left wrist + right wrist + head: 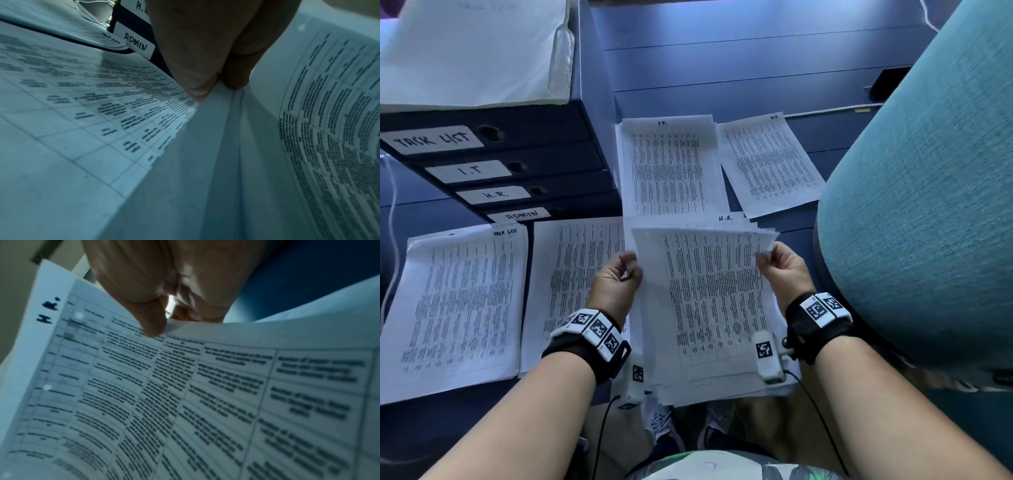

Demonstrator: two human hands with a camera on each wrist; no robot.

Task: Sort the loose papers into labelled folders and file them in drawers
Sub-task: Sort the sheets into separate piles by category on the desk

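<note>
Chair: a teal upholstered chair (928,205) rises just beside the right hand, on its outer side.
Drawer unit: a dark unit (517,161) stands beyond the left hand, with labels TASK LIST (434,139), I.T (469,170), H.R. (494,194) and ADMIN (521,215), top to bottom.
Held stack: a thick stack of printed sheets (709,308) hangs between the two hands, its top edges fanned; a sheet marked H.R. shows in the right wrist view.
Task list pile: a pile marked TASK LIST (458,301) lies well outside the left hand.
Unmarked pile: another pile (571,274) lies under and just outside the left hand; I cannot read its heading.
I.T. pile: a pile marked I.T. (667,168) lies beyond the hands, between them.
H.R. sheet: a sheet marked H.R. (770,164) lies beyond the right hand, tilted.
Left hand: the left hand (616,277) has fingers curled, pinching the stack's left edge.
Right hand: the right hand (784,270) pinches the top sheets' right corner between thumb (152,318) and fingers.
</note>
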